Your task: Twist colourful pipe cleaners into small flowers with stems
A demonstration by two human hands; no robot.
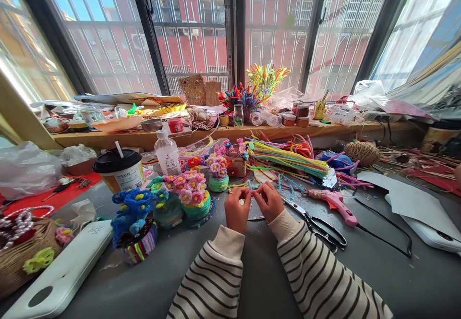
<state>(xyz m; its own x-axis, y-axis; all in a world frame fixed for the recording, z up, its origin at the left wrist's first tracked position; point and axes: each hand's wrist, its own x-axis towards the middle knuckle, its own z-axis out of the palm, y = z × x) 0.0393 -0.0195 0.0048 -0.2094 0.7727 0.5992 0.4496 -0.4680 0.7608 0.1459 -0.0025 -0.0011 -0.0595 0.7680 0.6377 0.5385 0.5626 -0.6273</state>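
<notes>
My left hand and my right hand meet over the grey table, fingertips pinched together on a small light-blue fuzzy stem. Most of the stem is hidden by the fingers. Right of my right hand lie black-handled scissors and a pink glue gun. A bundle of yellow and coloured fuzzy stems lies behind the hands. To the left stand small pots of fuzzy flowers: pink ones, a smaller pink one and a blue one.
A lidded drink cup and a plastic bottle stand at the left, behind a white power bank. The glue gun's black cord curves across the right side. Twine and a white sheet lie farther right. Jars line the windowsill.
</notes>
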